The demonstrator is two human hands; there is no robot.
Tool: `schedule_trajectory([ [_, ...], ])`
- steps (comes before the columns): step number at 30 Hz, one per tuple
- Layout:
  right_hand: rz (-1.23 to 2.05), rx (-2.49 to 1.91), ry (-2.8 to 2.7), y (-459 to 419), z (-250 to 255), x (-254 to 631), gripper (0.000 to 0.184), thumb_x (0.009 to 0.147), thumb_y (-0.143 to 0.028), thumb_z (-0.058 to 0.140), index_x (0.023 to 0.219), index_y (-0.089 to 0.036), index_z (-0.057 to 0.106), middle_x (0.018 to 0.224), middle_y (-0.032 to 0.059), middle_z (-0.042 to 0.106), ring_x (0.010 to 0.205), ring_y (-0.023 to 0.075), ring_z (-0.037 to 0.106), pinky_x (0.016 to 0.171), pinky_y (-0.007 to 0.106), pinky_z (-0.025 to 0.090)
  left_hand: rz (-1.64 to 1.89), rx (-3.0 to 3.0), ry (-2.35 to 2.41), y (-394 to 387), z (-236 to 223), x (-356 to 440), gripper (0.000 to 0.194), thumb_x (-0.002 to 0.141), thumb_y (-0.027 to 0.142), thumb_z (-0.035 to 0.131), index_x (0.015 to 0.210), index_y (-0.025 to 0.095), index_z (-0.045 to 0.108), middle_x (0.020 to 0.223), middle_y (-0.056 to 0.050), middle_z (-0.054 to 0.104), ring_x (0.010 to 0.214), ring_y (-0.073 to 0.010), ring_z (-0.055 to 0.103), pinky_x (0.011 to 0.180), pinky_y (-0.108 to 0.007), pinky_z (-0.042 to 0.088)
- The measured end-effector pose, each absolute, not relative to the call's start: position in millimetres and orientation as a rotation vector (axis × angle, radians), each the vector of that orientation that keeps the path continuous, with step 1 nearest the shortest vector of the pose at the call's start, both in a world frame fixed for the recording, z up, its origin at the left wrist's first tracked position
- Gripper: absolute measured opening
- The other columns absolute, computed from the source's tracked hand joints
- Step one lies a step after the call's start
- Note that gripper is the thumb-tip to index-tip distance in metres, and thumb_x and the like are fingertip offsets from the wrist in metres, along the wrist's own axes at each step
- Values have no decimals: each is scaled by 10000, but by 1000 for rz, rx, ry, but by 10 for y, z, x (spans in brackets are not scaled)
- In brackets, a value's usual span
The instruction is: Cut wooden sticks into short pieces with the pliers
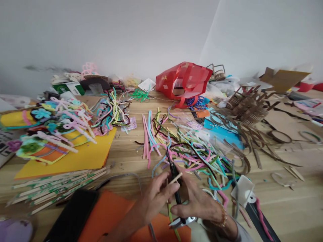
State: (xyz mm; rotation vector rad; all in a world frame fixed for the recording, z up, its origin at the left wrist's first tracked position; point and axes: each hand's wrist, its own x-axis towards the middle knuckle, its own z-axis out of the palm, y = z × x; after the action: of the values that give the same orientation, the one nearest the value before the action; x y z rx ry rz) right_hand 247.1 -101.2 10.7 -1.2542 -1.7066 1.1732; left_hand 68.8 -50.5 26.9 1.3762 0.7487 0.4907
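My left hand (160, 191) is closed on a short pale stick (176, 178), which sticks out past its thumb and finger. Beside it, my right hand (199, 200) curls round a black slender tool (177, 196) with a narrow tip pointing away from me; its exact kind is unclear. Silver metal blades (178, 222) show under my right thumb. A yellow-green pipe cleaner (174, 227) hangs below the hands, over orange sheets (113, 211). Just beyond the fingertips lies a tangled pile of coloured pipe cleaners (194, 151).
At left, pipe-cleaner flowers (73, 124) lie on yellow sheets (101, 154), with wrapped chopsticks (63, 185) and a black phone-like slab (73, 215) nearer me. A red bag (164, 79) stands at the back. Brown woven baskets (252, 104) and loose strips (254, 141) occupy the right.
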Motion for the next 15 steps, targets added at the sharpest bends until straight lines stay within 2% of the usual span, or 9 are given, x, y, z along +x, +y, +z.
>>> schedule_trajectory([
  [3,1356,-1254,-1516,-989,163,2582,910,729,-358,721,1485,-285,220,1428,75,448,1338,304,375,1104,487,321,465,1420,815,-385,384,553,351,943,451,397,1131,203,561,642,26,513,546,-124,411,537,-227,345],
  [5,1414,-1250,-1287,-953,158,2659,742,784,-431,663,1434,-258,350,1444,81,437,1367,299,337,1125,488,274,486,1540,912,-306,440,469,360,948,414,377,1192,220,558,665,10,538,592,-149,453,582,-240,374],
  [7,1386,-1139,-1090,-901,144,2719,643,804,-557,574,1356,-246,463,1415,100,475,1307,319,422,1073,493,346,486,1737,1013,-251,460,420,326,931,318,398,1187,240,584,760,-27,595,724,-191,531,700,-275,410],
  [11,1378,-1023,-910,-799,170,2784,761,775,-687,416,1380,-225,425,1332,154,542,1218,356,505,980,532,412,206,2163,1070,-257,374,438,486,800,35,338,1162,240,588,1034,-76,638,983,-228,567,900,-347,392],
  [15,1396,-1021,-943,-772,205,2808,801,772,-698,329,1404,-207,370,1340,166,519,1175,341,533,942,509,432,-59,2435,956,-390,201,470,542,701,-49,342,1132,196,562,1160,-104,600,1108,-245,527,955,-388,384],
])
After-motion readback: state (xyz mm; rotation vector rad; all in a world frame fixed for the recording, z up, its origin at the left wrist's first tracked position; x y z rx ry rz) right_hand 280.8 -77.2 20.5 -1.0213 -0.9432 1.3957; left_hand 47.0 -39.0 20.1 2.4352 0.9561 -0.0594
